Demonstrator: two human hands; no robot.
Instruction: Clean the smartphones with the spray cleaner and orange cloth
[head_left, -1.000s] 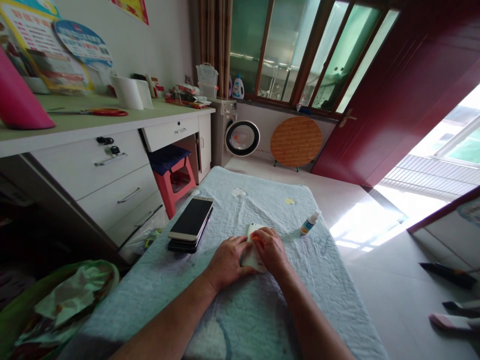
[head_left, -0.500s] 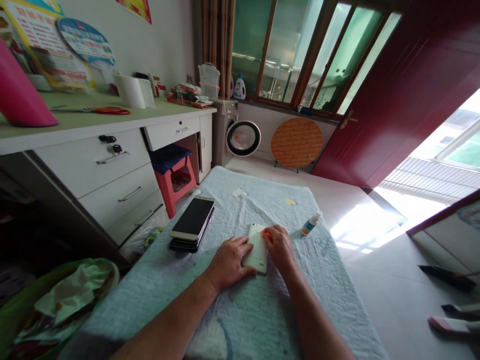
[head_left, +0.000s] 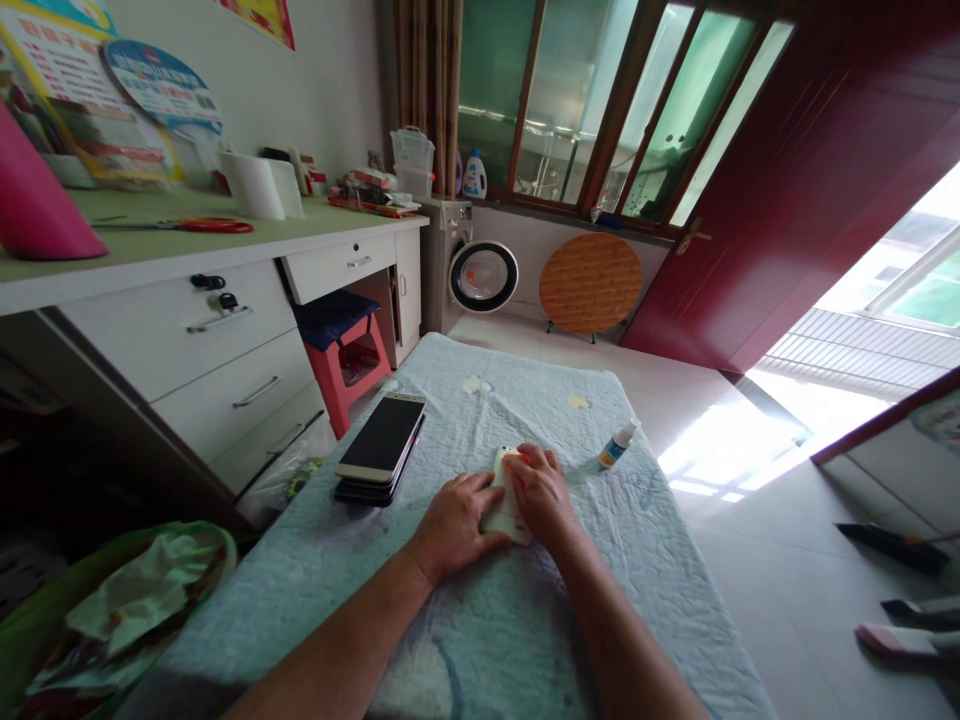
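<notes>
A white phone (head_left: 504,515) lies back side up on the cloth-covered table (head_left: 480,400). My left hand (head_left: 456,525) grips it along the left side, thumb at the lower edge. My right hand (head_left: 541,495) presses a small orange cloth (head_left: 517,459) against the upper part of the phone's back, fingers bent over it. Much of the phone's right side is hidden by this hand. To the left sits a stack of phones, the top one a gold-rimmed phone (head_left: 382,438) with a dark screen facing up. A small spray bottle (head_left: 619,445) stands right of my right hand.
Left of the table are a desk with drawers (head_left: 225,360), a red stool (head_left: 341,380) and a green bin (head_left: 217,560) holding crumpled paper. Beyond it stand a washing machine with its round door (head_left: 484,277) open and a folded round wooden table (head_left: 591,283).
My right hand has shifted left across the phone with the orange cloth, covering more of its back. My left hand keeps its hold. The view has moved very slightly.
</notes>
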